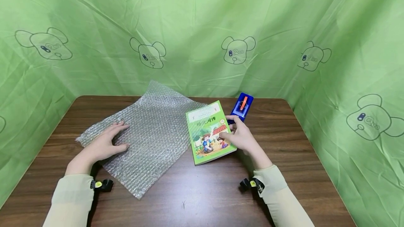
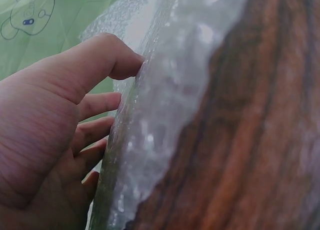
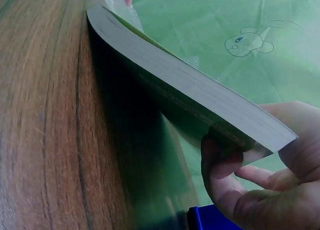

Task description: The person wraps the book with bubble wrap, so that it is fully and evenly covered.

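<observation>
A sheet of clear bubble wrap (image 1: 151, 125) lies spread over the left and middle of the table. My left hand (image 1: 105, 143) rests on its left part, fingers extended and thumb apart, as the left wrist view also shows. My right hand (image 1: 240, 136) grips a green paperback book (image 1: 208, 132) by its right edge, thumb on the cover and fingers beneath. In the right wrist view the book's page block (image 3: 190, 80) is tilted, with the gripped side raised off the table and the far side low. The book's left part is beside or over the wrap's right corner; which, I cannot tell.
Just behind my right hand lies a blue tape dispenser-like object (image 1: 242, 106) with an orange-red piece on it. The brown wooden table (image 1: 284, 150) ends at a green curtain (image 1: 195, 27) printed with bear heads, which hangs at the back and both sides.
</observation>
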`<state>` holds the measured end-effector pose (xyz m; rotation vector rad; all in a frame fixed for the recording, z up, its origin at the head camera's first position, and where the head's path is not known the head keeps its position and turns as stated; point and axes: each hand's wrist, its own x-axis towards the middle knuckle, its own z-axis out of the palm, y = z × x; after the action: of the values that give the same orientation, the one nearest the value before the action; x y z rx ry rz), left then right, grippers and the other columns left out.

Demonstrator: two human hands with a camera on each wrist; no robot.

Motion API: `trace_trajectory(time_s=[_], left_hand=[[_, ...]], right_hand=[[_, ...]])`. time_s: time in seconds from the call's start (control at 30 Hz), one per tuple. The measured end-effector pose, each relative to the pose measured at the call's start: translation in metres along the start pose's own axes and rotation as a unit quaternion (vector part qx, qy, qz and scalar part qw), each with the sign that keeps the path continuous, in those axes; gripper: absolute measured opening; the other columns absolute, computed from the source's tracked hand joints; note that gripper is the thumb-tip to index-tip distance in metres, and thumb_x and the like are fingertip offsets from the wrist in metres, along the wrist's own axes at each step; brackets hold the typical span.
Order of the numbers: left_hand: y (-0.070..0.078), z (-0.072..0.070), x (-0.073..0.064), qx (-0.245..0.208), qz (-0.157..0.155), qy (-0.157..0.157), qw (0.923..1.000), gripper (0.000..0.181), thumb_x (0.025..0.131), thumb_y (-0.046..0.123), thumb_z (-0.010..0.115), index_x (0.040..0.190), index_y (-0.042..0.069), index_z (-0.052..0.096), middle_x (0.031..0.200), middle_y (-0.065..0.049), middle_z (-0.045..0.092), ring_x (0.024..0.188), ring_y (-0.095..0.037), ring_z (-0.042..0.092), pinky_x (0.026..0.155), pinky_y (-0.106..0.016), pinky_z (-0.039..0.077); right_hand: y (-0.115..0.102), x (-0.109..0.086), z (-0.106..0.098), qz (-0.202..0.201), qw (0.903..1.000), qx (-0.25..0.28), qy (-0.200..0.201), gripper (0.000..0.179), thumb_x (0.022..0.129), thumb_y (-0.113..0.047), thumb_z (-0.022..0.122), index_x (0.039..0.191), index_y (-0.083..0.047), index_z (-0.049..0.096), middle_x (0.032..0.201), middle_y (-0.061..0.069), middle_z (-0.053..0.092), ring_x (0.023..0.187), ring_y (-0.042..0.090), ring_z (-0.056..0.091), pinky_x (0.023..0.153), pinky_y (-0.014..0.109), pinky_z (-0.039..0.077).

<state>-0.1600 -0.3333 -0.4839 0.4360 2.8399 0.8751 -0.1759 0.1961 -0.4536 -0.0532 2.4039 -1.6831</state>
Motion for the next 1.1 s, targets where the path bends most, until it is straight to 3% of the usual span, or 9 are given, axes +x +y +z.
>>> trace_trajectory(time_s=[0.23,0.4,0.83,1.1], left_hand=[[-0.003,0.000,0.001,0.005,-0.007,-0.006,0.9999,0.084,0.096,0.033,0.084,0.164,0.002,0.045,0.174,-0.032,0.027,0.161,-0.058,0.015,0.118,-0.084,0.024],[-0.002,-0.001,0.001,-0.002,0.006,-0.001,1.0000,0.082,0.095,0.030,0.085,0.161,0.000,0.047,0.172,-0.036,0.029,0.159,-0.061,0.017,0.117,-0.084,0.024],[0.001,0.000,0.001,0.011,-0.004,-0.004,0.9999,0.083,0.096,0.033,0.085,0.162,0.002,0.047,0.173,-0.034,0.028,0.159,-0.060,0.018,0.119,-0.083,0.023],[0.010,-0.002,0.000,0.025,-0.009,-0.006,0.9996,0.083,0.095,0.034,0.085,0.163,0.003,0.047,0.173,-0.033,0.029,0.159,-0.059,0.019,0.119,-0.082,0.025]], right_hand=[[-0.005,-0.001,-0.005,-0.013,0.9999,-0.005,0.002,0.073,0.093,-0.005,0.081,0.159,-0.013,0.050,0.107,0.018,0.074,0.077,0.022,0.070,0.066,0.032,0.061],[-0.012,-0.004,-0.014,-0.036,0.9990,-0.020,0.016,0.064,0.097,-0.004,0.079,0.156,-0.014,0.056,0.102,0.018,0.073,0.079,0.023,0.068,0.063,0.032,0.060],[-0.043,-0.019,-0.052,-0.085,0.9946,0.022,0.057,0.066,0.100,0.003,0.071,0.161,-0.007,0.050,0.105,0.025,0.069,0.080,0.021,0.070,0.064,0.036,0.066],[-0.057,-0.024,-0.060,-0.129,0.9846,0.058,0.103,0.063,0.100,0.004,0.070,0.159,-0.005,0.051,0.094,0.008,0.072,0.073,0.013,0.070,0.061,0.029,0.063]])
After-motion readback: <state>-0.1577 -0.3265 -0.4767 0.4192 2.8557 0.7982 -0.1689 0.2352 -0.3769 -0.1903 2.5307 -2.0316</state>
